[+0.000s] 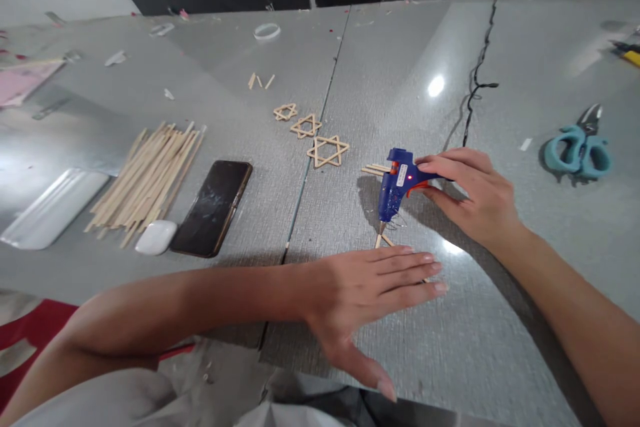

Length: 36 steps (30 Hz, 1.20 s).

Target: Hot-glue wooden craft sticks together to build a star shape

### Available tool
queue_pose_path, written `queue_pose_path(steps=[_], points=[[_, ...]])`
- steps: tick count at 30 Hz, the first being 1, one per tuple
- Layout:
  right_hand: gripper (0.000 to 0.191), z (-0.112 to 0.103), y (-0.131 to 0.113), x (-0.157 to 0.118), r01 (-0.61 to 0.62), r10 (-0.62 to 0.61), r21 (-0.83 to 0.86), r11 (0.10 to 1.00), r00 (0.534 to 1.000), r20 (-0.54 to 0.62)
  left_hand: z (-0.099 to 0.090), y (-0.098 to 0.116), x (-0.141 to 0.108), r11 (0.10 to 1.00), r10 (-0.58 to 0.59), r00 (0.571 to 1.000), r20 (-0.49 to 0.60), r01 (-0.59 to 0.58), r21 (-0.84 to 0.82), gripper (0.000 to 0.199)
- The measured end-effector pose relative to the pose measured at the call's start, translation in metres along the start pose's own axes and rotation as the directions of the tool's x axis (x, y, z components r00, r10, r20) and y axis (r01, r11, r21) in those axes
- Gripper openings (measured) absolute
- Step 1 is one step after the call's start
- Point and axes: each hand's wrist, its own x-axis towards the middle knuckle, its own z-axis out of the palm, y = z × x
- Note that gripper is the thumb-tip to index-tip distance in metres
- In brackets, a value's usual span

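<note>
My right hand (473, 193) is wrapped round the handle of a blue glue gun (395, 190) with an orange trigger. The gun's metal nozzle points down at the meeting ends of two thin wooden sticks (388, 240). Over the lower part of these sticks lies my left hand (373, 287), palm down with its fingers stretched out and its thumb apart; what is under the palm is hidden. Behind the gun are a few short sticks (375, 169). Three wooden six-pointed stars, small (285, 112), medium (306, 125) and large (329, 151), lie in a diagonal row.
To the left are a pile of sticks (150, 177), a black phone (214, 208), a white case (157, 237) and a clear plastic package (54, 208). Teal-handled cutters (579, 150) lie at the right. A black cable (479, 70) runs back from the gun. Stick scraps (260, 81) lie farther back.
</note>
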Motion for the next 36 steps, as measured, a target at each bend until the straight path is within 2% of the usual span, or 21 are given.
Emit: queue_pose_path(steps=[5, 24, 31, 36], points=[[0.040, -0.0006, -0.0005, 0.0004, 0.003, -0.003, -0.018, 1.000, 1.000, -0.007, 0.0007, -0.0005, -0.0003, 1.000, -0.008, 1.000, 0.012, 0.008, -0.013, 0.102], [0.030, -0.0014, 0.0001, -0.0007, -0.026, 0.027, -0.018, 0.999, 0.999, 0.019, -0.0004, -0.0012, -0.0002, 1.000, 0.012, 1.000, 0.019, -0.012, 0.009, 0.102], [0.042, 0.0000, -0.0008, -0.0004, -0.007, 0.007, -0.008, 1.000, 1.000, -0.003, 0.0010, -0.0012, -0.0007, 1.000, 0.000, 1.000, 0.006, 0.000, -0.009, 0.101], [0.042, 0.0001, -0.0015, 0.0001, -0.004, 0.004, -0.017, 1.000, 1.000, -0.006, 0.0016, -0.0009, -0.0006, 1.000, -0.004, 1.000, -0.004, 0.004, -0.018, 0.102]])
